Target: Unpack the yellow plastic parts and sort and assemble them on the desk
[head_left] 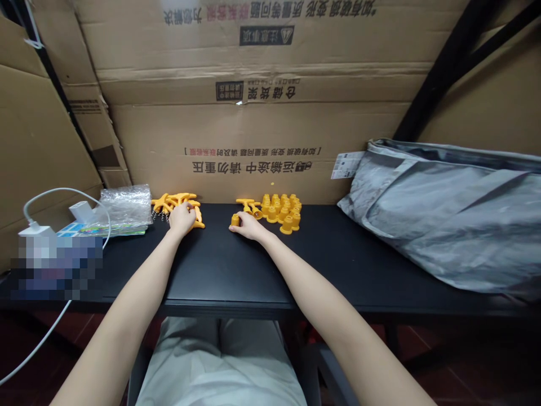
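Note:
On the left of the black tabletop lies a pile of orange-yellow corkscrew handles [177,197], with thin metal spirals showing at its left side. My left hand [182,220] reaches over this pile, its fingers closed on one corkscrew [198,214], partly hidden by the hand. Nearer the middle, my right hand [249,226] grips a yellow cup-shaped plastic piece [235,220] between thumb and fingers, close to the table surface. Several matching yellow cups [273,213] stand grouped just right of it. Behind the right hand are a T-shaped handle [245,204] and a cup lying on its side [257,214].
Clear plastic wrap [125,206] and a white charger with cable [38,239] lie at the left, by a blurred-out object [59,268]. A large grey bag [448,214] covers the right side. A cardboard wall [253,129] rises behind the black table [228,276].

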Motion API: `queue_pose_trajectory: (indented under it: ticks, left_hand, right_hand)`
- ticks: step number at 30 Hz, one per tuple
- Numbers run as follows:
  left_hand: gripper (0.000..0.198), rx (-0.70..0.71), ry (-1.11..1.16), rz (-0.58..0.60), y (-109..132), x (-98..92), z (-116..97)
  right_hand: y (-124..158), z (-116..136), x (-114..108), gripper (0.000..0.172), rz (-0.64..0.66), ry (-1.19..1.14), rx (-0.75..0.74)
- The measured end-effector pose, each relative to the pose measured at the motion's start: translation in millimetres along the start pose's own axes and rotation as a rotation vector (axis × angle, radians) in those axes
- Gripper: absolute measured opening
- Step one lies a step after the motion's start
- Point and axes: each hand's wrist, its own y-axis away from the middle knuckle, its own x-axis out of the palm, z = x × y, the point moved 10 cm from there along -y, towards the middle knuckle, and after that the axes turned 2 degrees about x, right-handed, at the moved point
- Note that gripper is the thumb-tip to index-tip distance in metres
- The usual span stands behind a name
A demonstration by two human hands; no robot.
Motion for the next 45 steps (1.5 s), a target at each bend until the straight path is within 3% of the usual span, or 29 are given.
queue_pose_trajectory:
  ticks: [5,11,17,22,32,38,41,45]
  left_hand:
    - [0.011,0.171,-0.108,0.102,1,8.5,-18]
    - [0.023,0.260,-0.252,0.410,12,33.3,-22]
    - [0.023,0.385,-0.261,0.495,15,37.3,-26]
    - [0.043,0.283,-0.353,0.645,23,38.5,-22]
    - [0.046,0.269,-0.406,0.717,37,32.4,-36]
    - [0.029,0.322,-0.419,0.697,39,37.5,-45]
    - [0.031,0.370,-0.378,0.665,39,42.1,-50]
    - [0.048,0.498,-0.251,0.616,41,48.0,-63]
  right_hand:
    - [0,2,-1,0.022,-0.004,0.039,-0.017]
    - [2,3,0,0.022,0.009,0.042,-0.007]
    - [2,3,0,0.022,0.008,0.025,-0.010]
    - [0,1,2,0.023,0.022,0.001,-0.014]
    - [0,0,3,0.025,0.022,-0.017,-0.013]
    - [0,0,3,0.023,0.028,0.015,-0.019]
    - [-1,0,3,0.021,0.032,0.039,-0.021]
    - [0,0,4,0.020,0.044,0.078,-0.004]
